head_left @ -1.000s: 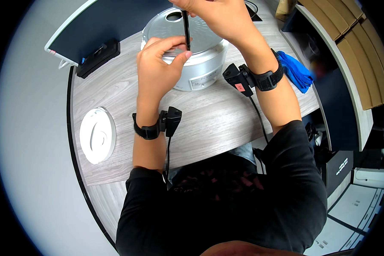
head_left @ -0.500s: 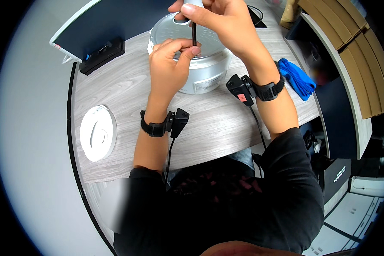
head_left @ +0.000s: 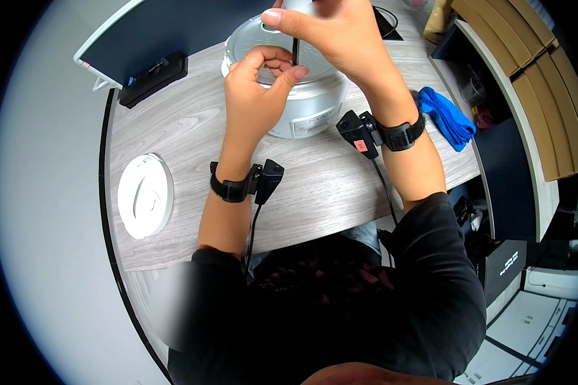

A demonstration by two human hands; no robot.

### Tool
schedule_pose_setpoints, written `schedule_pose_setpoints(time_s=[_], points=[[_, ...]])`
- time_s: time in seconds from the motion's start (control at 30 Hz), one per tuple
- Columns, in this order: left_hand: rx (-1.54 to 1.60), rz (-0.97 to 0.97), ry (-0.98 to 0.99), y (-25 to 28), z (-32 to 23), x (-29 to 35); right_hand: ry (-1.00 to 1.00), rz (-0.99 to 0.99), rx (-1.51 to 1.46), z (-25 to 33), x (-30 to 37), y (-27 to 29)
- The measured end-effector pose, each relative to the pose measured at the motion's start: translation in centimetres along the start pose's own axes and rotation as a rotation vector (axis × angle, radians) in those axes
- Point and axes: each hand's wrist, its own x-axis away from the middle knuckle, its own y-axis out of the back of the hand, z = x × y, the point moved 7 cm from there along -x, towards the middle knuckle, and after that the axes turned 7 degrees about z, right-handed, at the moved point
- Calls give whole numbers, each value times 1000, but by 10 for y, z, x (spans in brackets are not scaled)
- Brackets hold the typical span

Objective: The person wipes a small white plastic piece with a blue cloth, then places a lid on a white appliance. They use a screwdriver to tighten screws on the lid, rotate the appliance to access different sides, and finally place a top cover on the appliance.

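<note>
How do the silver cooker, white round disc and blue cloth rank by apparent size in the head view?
1. Silver cooker, largest, though the hands partly cover it.
2. White round disc.
3. Blue cloth, smallest, but close to the disc; fisheye bending near the rim makes that unsure.

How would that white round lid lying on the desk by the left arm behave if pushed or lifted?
The white round lid lies flat on the wood-grain desk, so it would probably slide rather than roll. It looks like thin moulded plastic, likely stiff and light. Its low, smooth edge may be slippery to pinch.
</note>
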Motion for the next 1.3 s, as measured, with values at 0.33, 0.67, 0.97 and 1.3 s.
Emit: schedule_pose_setpoints(time_s=[0.33,0.67,0.97,1.3], points=[[-43,29,-2,-1,9,2,-7,140,-326,-17,-4,11],[-38,46,-21,-1,4,1,-72,-28,-41,-4,2,3],[15,90,7,-4,6,1,33,34,-185,-3,1,-2],[30,116,-18,-2,4,-1,31,44,-138,-4,2,4]])
